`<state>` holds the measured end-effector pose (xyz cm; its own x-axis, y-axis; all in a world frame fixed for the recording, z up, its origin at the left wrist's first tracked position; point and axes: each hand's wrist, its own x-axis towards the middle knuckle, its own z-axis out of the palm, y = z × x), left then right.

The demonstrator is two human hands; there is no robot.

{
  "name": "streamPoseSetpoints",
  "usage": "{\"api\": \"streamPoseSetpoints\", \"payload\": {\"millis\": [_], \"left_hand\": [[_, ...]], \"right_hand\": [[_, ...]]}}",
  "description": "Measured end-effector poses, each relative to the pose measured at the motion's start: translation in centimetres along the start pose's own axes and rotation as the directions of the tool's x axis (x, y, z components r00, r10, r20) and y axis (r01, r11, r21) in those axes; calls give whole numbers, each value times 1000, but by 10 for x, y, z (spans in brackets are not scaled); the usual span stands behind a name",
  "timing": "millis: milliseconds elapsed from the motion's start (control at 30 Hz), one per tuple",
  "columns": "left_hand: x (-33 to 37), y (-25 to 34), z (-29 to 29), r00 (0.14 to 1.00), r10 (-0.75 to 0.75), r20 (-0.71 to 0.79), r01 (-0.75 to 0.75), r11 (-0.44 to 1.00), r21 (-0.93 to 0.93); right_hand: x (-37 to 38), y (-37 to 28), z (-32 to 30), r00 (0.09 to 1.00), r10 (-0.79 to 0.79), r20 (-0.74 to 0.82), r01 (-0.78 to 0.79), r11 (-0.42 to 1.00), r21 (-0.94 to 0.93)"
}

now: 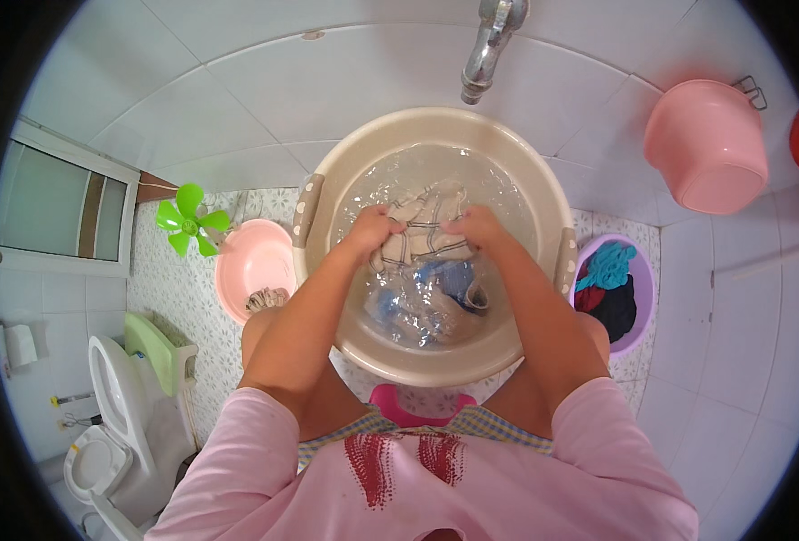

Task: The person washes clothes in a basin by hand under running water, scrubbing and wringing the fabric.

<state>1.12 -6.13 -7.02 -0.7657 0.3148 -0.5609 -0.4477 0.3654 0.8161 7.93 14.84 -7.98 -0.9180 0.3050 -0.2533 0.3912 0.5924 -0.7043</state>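
Note:
A large beige basin [435, 124] of water sits in front of me, with clothes in it. My left hand [374, 229] grips the left side of a cream garment with dark check lines [428, 222], and my right hand [477, 225] grips its right side. The garment is spread between both hands at the water's surface; what kind it is I cannot tell. Closer to me, blue cloth [444, 275] and paler pieces lie under the water, blurred by ripples. The fingertips of both hands are partly hidden in the folds.
Left of the basin stands a pink tub [246, 261] with a beige cloth inside, beside green fan blades [191, 222]. On the right is a purple tub [644, 311] holding dark, red and teal clothes. A metal tap [487, 54] and a pink bucket [710, 144] hang above.

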Motion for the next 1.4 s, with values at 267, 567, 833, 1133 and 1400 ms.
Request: {"api": "streamPoseSetpoints", "payload": {"millis": [267,567,833,1133,1400], "left_hand": [[-35,48,-19,998,-38,59,-12,733,681],[-26,32,-5,922,385,-36,-158,461,873],[7,28,18,929,357,99,-218,310,926],[8,45,28,812,554,180,-459,418,784],[52,2,23,985,-9,171,-126,641,758]], "right_hand": [[5,-21,-63,908,323,-267,-52,719,693],[-8,-15,-39,997,66,-36,-66,998,-11],[-2,-12,-28,931,240,273,-201,966,-165],[19,-11,-27,973,-117,-201,149,977,151],[-3,-9,21,935,210,287,-346,728,593]]}}
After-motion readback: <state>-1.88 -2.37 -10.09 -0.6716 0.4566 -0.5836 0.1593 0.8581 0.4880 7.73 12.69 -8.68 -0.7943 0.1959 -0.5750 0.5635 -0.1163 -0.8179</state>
